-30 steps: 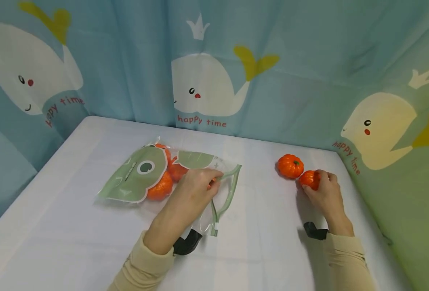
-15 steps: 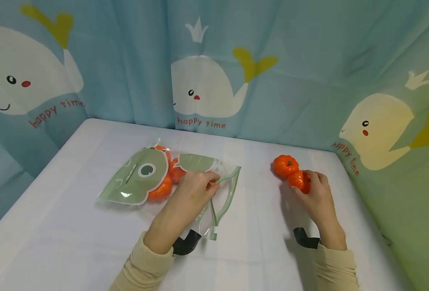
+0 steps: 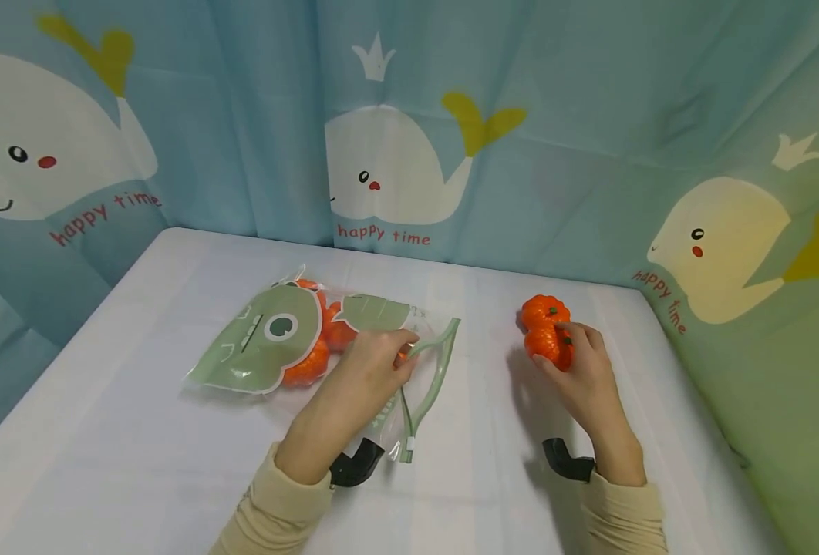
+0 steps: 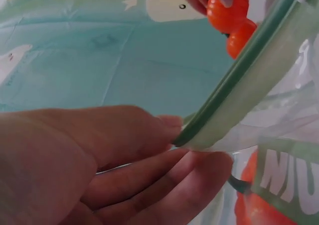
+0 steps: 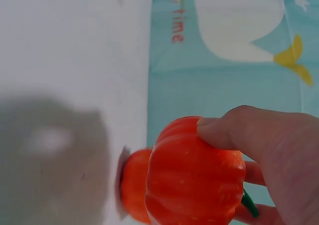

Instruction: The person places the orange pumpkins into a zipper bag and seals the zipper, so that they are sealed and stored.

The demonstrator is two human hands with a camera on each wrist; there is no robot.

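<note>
A clear zip bag (image 3: 253, 351) with a green cartoon print lies on the table, its mouth facing right. Several orange toy pumpkins (image 3: 308, 365) show through its plastic. At the mouth, my left hand (image 3: 357, 374) pinches the green zip rim (image 4: 212, 110) between thumb and fingers, holding the bag parted. My right hand (image 3: 590, 385) grips an orange toy pumpkin (image 5: 194, 177) with a green stem, which appears raised off the table. Behind it sits another toy pumpkin (image 3: 543, 310), partly covered by the held one in the right wrist view.
The white table (image 3: 173, 455) meets a blue-green curtain (image 3: 576, 154) with whale prints at the back and right. A white slider (image 3: 411, 443) sits at the near end of the bag's zip. Black wrist mounts (image 3: 357, 462) show beside both wrists.
My right hand has moved left with the toy pumpkin, from the right of the other pumpkin to in front of it. The left hand stays on the bag's rim.
</note>
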